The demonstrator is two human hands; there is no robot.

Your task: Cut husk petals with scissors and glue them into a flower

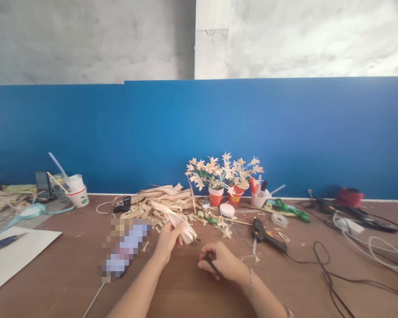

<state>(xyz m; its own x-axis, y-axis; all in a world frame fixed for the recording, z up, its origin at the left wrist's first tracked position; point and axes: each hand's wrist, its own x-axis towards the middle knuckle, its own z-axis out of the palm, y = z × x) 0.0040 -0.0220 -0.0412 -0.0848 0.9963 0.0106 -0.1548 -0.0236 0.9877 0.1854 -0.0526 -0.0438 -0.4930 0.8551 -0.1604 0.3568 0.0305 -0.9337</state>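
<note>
Pinched in my left hand (168, 240) is a pale, folded piece of dried corn husk (177, 221), its cut end pointing toward my right hand. My right hand (220, 260) is closed around dark-handled scissors (209, 260); their thin tips lie just below and beside the husk's lower end, and I cannot tell whether they touch it. Behind my left hand spreads a heap of loose husk strips (166, 194). Small husk flowers (226, 230) and scraps lie on the table beyond my right hand.
Red paper cups (215, 198) hold husk flowers (212, 168) by the blue partition (152, 132). A glue gun (267, 236) with a trailing cord lies right, near a tape roll (279, 220). A pixelated phone-like object (128, 249) lies left, beyond it white board (16, 251) with pliers (3, 243).
</note>
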